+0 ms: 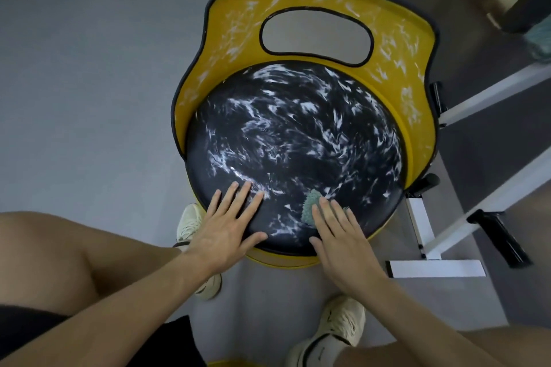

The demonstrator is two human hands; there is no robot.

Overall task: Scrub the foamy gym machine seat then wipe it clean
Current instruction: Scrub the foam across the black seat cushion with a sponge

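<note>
I press the right hand (337, 235), fingers (328, 211) straight and slightly spread, on the green scrubber (310, 205) at the near rim of the foamy seat (292, 134); foam lies forward, while the left hand (229, 223) rests flat and spread beside it
</note>
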